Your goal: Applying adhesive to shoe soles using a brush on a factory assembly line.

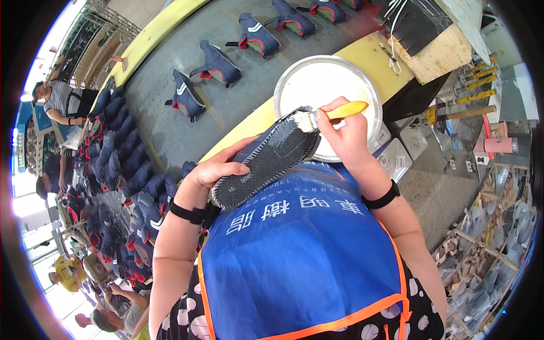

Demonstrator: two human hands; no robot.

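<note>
My left hand (214, 170) is closed around a dark shoe upper (266, 161), thumb on its black stitched underside, which faces up. Pale stitches run round its edge. Between the fingers of my right hand (347, 133) is a brush with a yellow handle (356, 109). Its white-coated bristles (306, 120) touch the far end of the underside, where a wet, whitish patch shows. Just beyond, and partly hidden by the shoe and my right hand, stands a round tub (281, 90) of white liquid.
Several navy shoe uppers (217, 63) with red trim stand in a row on a grey conveyor belt (158, 85) with yellow edges (243, 122). Many more lie heaped at the left (122, 153). People work at far left. Crates and racks (481, 243) stand at right.
</note>
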